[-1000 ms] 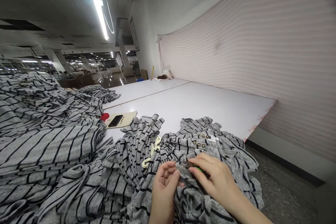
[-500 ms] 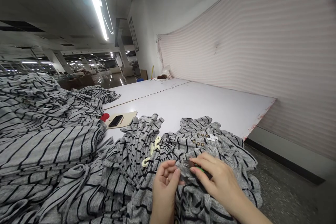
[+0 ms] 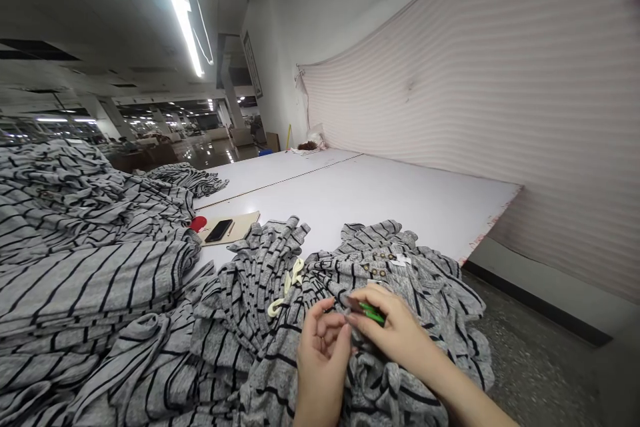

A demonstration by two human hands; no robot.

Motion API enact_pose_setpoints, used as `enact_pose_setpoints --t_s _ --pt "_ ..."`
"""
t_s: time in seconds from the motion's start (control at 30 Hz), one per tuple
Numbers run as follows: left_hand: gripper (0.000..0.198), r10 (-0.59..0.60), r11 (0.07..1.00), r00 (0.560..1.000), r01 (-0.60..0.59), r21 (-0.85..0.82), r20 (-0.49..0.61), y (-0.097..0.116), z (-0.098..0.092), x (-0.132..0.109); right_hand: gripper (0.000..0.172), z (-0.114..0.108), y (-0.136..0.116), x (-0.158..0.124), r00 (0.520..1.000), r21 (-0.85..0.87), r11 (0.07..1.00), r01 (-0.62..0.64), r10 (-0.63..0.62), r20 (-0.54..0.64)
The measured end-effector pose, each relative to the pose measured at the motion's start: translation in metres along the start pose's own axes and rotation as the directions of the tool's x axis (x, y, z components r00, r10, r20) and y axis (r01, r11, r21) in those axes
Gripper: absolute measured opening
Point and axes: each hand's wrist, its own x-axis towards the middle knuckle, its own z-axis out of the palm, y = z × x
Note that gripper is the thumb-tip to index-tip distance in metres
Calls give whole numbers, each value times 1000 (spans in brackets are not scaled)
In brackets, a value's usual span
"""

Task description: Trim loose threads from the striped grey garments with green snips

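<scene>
A grey garment with black stripes (image 3: 410,280), with small brown buttons and a white label, lies crumpled at the near edge of the white table (image 3: 380,197). My right hand (image 3: 395,333) is closed on a small green-handled thread snipper (image 3: 369,311) held against the fabric. My left hand (image 3: 323,347) has its fingers curled, pinching a fold of the same garment just left of the snipper. A pale drawstring (image 3: 286,288) lies on the cloth beyond my left hand.
Stacks of the same striped garments (image 3: 90,280) fill the left side. A notebook with a black phone (image 3: 220,230) and a red object lies behind them. A pale striped sheet of fabric (image 3: 500,87) hangs along the right. The concrete floor shows at right.
Both hands have shifted slightly left and up on the garment. The snipper's green handle shows more, and my left fingers have curled tighter on the fold.
</scene>
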Motion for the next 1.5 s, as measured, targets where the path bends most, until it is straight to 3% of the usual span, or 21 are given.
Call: enact_pose_setpoints --t_s 0.1,0.2,0.37,0.5,0.57,0.63,0.73,0.8,0.9,0.93,1.03,1.13,1.2,1.27,1.33,1.4,1.47,1.5 --pt "41 70 991 997 -71 113 15 0 2 -4 22 3 2 3 1000 182 983 -28 27 9" --pt "37 133 952 989 -146 267 66 -1 3 -9 29 1 10 -5 988 392 915 -95 135 -74" --pt "35 89 940 973 -152 306 211 0 3 -13 41 -6 28 -25 939 545 809 -220 328 -108" --pt "43 20 918 958 -131 375 286 10 -3 -3 42 -4 24 -36 943 448 842 -300 332 7" --pt "43 6 842 922 -213 495 387 16 -6 4 40 -2 18 -39 957 373 886 -276 288 25" --pt "27 18 720 883 -337 607 468 18 -8 9 36 -4 13 -41 974 282 936 -211 227 -23" --pt "11 145 556 864 -474 683 482 14 -7 8 29 -13 18 -35 960 112 981 -161 182 -211" --pt "9 262 463 821 -568 681 507 11 -7 6 34 -21 26 -28 938 33 978 -204 205 -279" --pt "8 380 391 730 -684 616 568 13 -13 8 36 -26 33 -22 950 18 961 -275 274 -147" --pt "8 365 412 736 -677 610 570 16 -17 11 31 -25 33 -24 956 26 961 -276 278 -95" --pt "9 170 524 831 -532 665 530 29 -26 24 18 -15 26 -38 975 78 972 -222 222 7" --pt "15 36 528 846 -468 709 532 42 -27 36 13 3 21 -60 988 153 979 -132 117 105" --pt "18 -38 460 814 -500 734 579 50 -21 41 10 15 20 -73 980 192 970 -147 117 160" --pt "22 -154 360 757 -556 749 636 57 -13 43 12 25 20 -81 966 232 946 -226 188 178" --pt "26 -233 262 685 -639 723 690 62 -6 43 19 31 21 -85 952 297 910 -290 243 187" --pt "18 -226 189 591 -754 630 775 64 -1 43 26 34 20 -86 950 351 887 -300 243 197" --pt "10 -175 208 518 -812 546 837 62 3 44 30 35 19 -86 948 355 885 -300 235 215" --pt "9 -172 271 515 -795 543 840 60 4 45 31 34 18 -85 946 331 893 -304 242 216"
